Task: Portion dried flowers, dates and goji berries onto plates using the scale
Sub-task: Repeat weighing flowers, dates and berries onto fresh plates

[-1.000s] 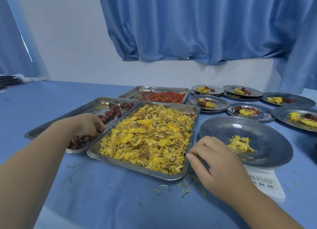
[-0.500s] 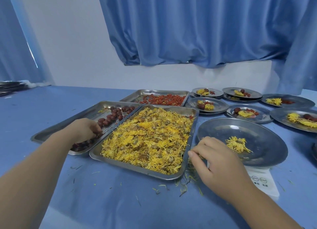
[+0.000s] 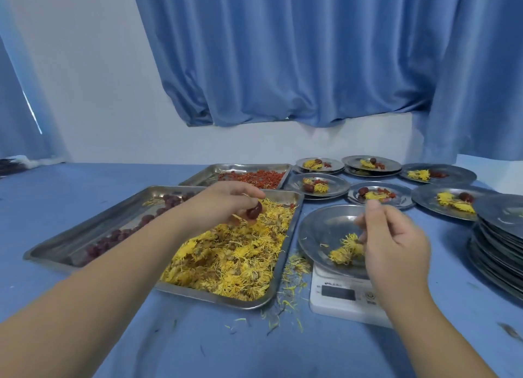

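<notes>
Date [image 3: 254, 211]: pinched in your left hand [image 3: 223, 205], above the flower tray [image 3: 295, 224].
Right hand [image 3: 396, 244]: over the scale plate [image 3: 319, 230]; grip unclear.
Plate stack [image 3: 498, 253]: at 3 o'clock.

You get a single view, from the wide-angle camera on your head. It faces forward and tilts down across the table [image 3: 85, 185], toward the curtain [image 3: 283, 52] and wall that fill the upper half. It sits close: your forearms enter from both lower corners. The date [image 3: 254, 211] in your left hand [image 3: 223, 205] lies just below the frame's centre, with your right hand [image 3: 396, 244] lower right. The flower tray [image 3: 286, 253] and scale [image 3: 339, 295] are near, under the lens. The filled plates [image 3: 458, 176] are farther back right, and the right edge cuts a plate stack [image 3: 498, 253].
</notes>
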`<state>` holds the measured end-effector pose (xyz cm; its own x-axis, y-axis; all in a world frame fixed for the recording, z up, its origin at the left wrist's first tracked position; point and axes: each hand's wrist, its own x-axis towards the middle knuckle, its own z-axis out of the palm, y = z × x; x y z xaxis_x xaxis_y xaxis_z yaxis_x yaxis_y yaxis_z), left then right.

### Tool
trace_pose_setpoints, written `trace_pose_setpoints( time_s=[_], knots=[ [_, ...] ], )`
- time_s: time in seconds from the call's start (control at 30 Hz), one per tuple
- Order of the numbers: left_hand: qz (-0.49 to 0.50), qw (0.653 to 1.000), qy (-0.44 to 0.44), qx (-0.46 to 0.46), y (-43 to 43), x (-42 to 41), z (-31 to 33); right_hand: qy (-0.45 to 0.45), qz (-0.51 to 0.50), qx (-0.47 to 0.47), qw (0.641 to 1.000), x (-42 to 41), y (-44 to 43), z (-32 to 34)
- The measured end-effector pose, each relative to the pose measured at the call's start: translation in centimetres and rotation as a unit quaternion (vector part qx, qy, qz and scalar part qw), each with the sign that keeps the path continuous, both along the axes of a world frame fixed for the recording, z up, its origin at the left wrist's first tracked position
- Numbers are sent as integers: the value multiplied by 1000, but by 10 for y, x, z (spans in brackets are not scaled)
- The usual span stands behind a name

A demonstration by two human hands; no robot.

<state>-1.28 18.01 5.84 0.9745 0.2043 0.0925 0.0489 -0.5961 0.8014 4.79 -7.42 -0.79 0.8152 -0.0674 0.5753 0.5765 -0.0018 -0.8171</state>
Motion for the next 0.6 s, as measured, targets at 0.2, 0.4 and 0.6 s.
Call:
trace_pose_setpoints(
  time_s=[0.2, 0.4, 0.6],
  knots=[
    [-75, 993, 16, 93, -76, 49, -7, 147, -19, 196, 969, 18, -26, 12],
    [-84, 983, 53, 154, -110, 89, -25, 180, -12, 265, 947, 27, -33, 14],
    [-80, 979, 64, 176, -110, 104, -29, 203, -14, 212, 956, 28, -29, 9]
  ],
)
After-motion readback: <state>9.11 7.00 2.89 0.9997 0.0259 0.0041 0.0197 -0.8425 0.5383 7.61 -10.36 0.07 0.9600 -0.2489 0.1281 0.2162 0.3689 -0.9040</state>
